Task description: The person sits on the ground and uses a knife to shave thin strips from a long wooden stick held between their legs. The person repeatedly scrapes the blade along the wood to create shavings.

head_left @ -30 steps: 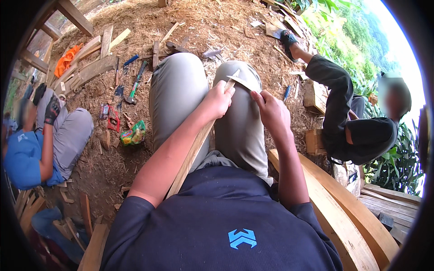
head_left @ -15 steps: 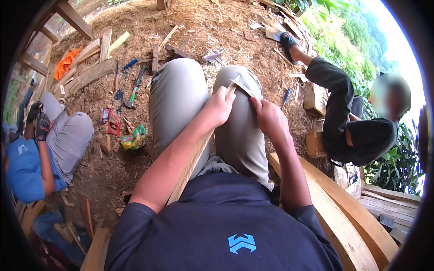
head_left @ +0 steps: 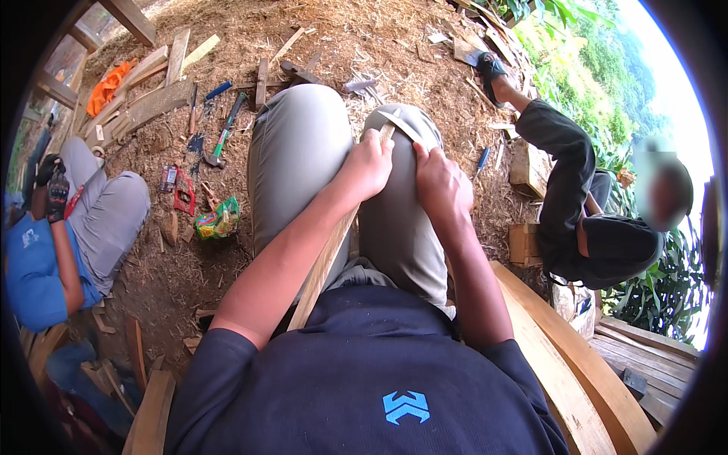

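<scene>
My left hand (head_left: 368, 167) is closed round the upper part of a long, thin wooden strip (head_left: 327, 265), which runs back along my forearm to my belly. In my right hand (head_left: 444, 182) is a knife (head_left: 406, 127); its handle is hidden in the closed fingers. The blade slants up to the left and lies against the strip's far tip, above my right knee. Both hands rest close together over my grey trousers (head_left: 299, 152).
Left of my knees lie a hammer (head_left: 222, 136), a red object (head_left: 184, 191) and a green packet (head_left: 218, 220). A co-worker in blue (head_left: 38, 258) sits at left, another person in dark clothes (head_left: 569, 144) at right. Curved planks (head_left: 561, 341) stand by my right side.
My right hand has come slightly left, nearer to my left hand, and the knife blade still meets the strip's tip. The whole view has shifted a little.
</scene>
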{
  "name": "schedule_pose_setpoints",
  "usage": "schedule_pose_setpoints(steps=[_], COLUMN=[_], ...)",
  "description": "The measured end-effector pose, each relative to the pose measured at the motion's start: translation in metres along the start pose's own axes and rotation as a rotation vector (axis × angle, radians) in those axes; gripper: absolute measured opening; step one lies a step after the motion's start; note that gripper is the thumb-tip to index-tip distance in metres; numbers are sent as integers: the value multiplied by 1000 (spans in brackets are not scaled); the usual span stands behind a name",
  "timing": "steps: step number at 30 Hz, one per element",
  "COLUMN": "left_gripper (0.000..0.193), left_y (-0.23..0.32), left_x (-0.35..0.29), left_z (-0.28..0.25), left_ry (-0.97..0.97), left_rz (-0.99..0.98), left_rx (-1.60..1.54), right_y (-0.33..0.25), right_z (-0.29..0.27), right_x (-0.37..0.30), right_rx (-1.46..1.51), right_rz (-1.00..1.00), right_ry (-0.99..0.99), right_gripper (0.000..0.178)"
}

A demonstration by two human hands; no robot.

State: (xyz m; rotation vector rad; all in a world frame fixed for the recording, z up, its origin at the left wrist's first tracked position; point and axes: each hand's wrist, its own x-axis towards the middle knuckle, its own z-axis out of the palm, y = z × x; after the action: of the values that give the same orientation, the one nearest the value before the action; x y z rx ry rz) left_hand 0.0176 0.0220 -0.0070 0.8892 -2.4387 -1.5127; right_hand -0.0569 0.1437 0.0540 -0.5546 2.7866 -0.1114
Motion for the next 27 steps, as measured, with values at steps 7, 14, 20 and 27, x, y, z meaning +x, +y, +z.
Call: schedule_pose_setpoints(steps=[7,14,20,27], left_gripper=[38,44,43,46], left_y=[-2,-5,-8,0], left_x=[5,10,10,-13], left_z=[-2,-4,-8,-7], left_ry=[64,74,68,-184], left_rz=[-44,-56,-82,-166], left_rx=[34,76,64,-101], right_y=[-17,-18,-28,-15], right_z=[6,14,22,32], right_x=[16,19,31,105], right_rx=[57,84,139,263], right_rz=[-17,-42,-27,21], right_ry=[12,91,106,130], right_gripper=[63,59,56,63])
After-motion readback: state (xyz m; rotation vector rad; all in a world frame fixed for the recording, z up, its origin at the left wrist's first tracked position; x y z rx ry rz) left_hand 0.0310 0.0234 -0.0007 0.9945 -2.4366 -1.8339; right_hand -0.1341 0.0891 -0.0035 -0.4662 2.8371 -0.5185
